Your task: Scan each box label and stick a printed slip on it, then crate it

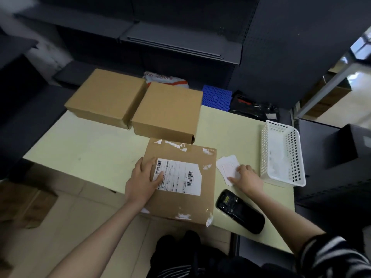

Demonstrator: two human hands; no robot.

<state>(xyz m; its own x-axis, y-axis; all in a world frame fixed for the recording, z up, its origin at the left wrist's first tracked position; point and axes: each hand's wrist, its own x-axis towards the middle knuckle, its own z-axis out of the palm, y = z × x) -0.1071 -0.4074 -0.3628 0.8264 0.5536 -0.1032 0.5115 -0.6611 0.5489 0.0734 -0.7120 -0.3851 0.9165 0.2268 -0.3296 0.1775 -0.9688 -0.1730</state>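
The labelled box (176, 183) lies at the table's (80, 149) near edge, its white shipping label (180, 176) face up. The left hand (143, 180) rests flat on the box's left side, fingers relaxed and touching the label's end. The printed slips (228, 168) lie just right of the box, under the right hand's (246, 176) straight fingertips, so the right hand is nearer to them. The scanner (240, 210) sits untouched near the table's near edge, and the white basket (282, 153) stands at the right edge.

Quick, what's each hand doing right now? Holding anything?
Left hand: open, fingers flat on the labelled box, holding nothing.
Right hand: open, fingertips resting on the paper slips, not gripping them.
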